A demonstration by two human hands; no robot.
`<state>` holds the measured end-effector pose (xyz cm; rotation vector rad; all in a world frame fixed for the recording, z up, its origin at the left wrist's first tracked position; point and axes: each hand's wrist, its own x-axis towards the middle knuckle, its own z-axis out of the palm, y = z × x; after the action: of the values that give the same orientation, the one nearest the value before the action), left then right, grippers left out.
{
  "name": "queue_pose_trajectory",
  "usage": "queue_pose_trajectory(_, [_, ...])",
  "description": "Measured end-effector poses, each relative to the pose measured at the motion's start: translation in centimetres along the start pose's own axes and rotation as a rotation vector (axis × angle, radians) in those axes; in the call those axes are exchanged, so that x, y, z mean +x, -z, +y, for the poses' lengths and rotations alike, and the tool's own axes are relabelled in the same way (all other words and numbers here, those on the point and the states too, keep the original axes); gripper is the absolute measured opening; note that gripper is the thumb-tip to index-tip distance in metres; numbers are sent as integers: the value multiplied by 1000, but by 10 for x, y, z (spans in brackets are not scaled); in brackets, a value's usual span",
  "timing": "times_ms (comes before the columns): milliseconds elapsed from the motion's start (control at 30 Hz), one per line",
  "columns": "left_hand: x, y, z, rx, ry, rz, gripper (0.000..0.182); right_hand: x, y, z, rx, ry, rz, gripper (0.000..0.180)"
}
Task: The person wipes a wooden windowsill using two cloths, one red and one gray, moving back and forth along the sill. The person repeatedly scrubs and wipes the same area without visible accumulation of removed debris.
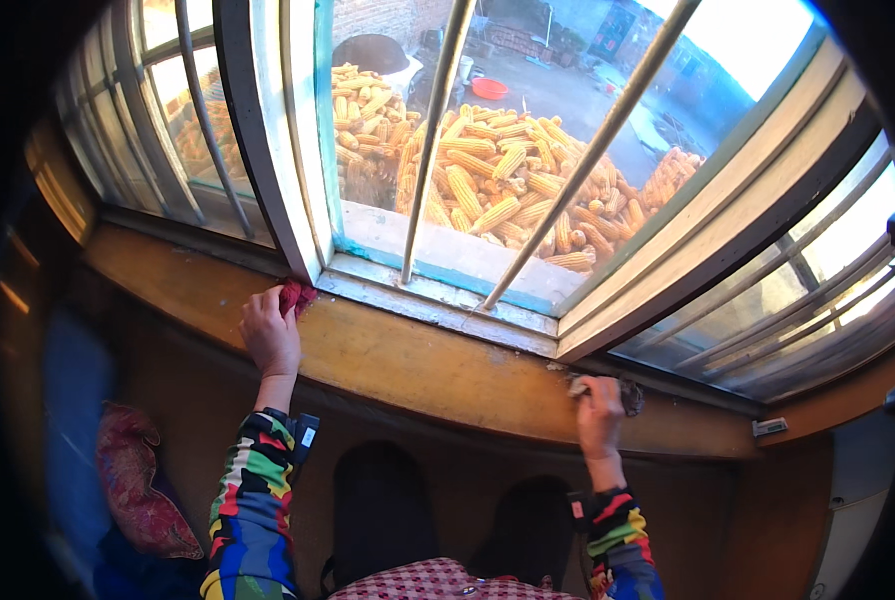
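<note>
My left hand [273, 334] grips a crumpled red cloth [294, 295] on the yellow-brown wooden windowsill [417, 370], at the foot of the left window post. Further right along the same sill, my right hand [601, 416] is closed on a greyish rag [581, 388]. A dark, crumpled part of what looks like the same rag sticks out to the right of the fingers. Small pale crumbs [555, 367] lie on the sill just behind this hand. Between the two hands stands the white lower frame [447, 308] of the middle window.
Two upright metal bars [434, 135] cross the middle window. Outside is a heap of corn cobs [485, 180], with a red basin [489, 88] beyond. A patterned red cushion [140, 480] lies low at left. A small pale object [769, 427] sits on the sill at far right.
</note>
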<state>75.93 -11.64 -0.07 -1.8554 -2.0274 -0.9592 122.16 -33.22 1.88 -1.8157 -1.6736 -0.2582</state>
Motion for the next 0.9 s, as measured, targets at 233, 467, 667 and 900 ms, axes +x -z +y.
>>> queue_pose_trajectory(233, [-3, 5, 5, 3, -30, 1, 40, 33, -49, -32, -41, 47, -109, 12])
queue_pose_trajectory(467, [-3, 8, 7, 34, -13, -21, 38, 61, -116, -116, 76, 280, -180, 7])
queue_pose_trajectory(667, [-2, 8, 4, 38, -5, -19, 38, 63, -90, -97, 118, 302, -209, 9])
queue_pose_trajectory(900, [-3, 6, 7, 73, 19, -14, 36, 42, -51, -27, -4, 240, -161, 13])
